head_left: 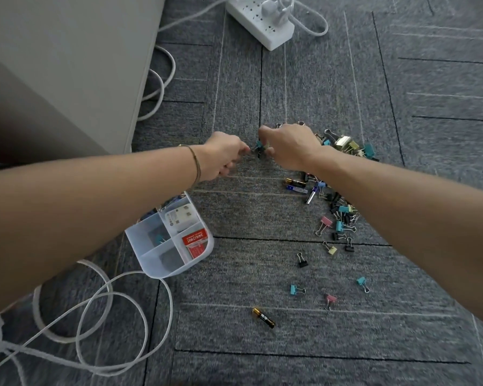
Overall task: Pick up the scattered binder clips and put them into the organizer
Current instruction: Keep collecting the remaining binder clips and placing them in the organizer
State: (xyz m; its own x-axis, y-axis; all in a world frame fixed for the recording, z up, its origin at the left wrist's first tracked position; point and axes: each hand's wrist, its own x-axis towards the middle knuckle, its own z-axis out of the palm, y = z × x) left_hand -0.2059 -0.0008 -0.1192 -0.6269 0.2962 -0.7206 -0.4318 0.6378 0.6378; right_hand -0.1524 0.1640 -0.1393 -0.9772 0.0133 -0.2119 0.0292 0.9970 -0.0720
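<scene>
Both hands meet over the grey carpet around a teal binder clip (259, 147). My left hand (225, 157) pinches its wire handle from the left. My right hand (286, 147) grips the clip body from the right. Several binder clips in black, teal, pink and yellow lie scattered to the right, in a pile (346, 144) behind my right wrist and a trail (342, 218) beneath my right forearm. The clear plastic organizer (151, 267) sits under my left forearm, with a teal clip (159, 238) in one compartment.
Batteries lie among the clips (296, 185) and one alone near the front (263, 317). A white power strip (260, 22) sits at the back. White cables loop at the lower left (101, 296). A grey cabinet (76, 51) stands on the left.
</scene>
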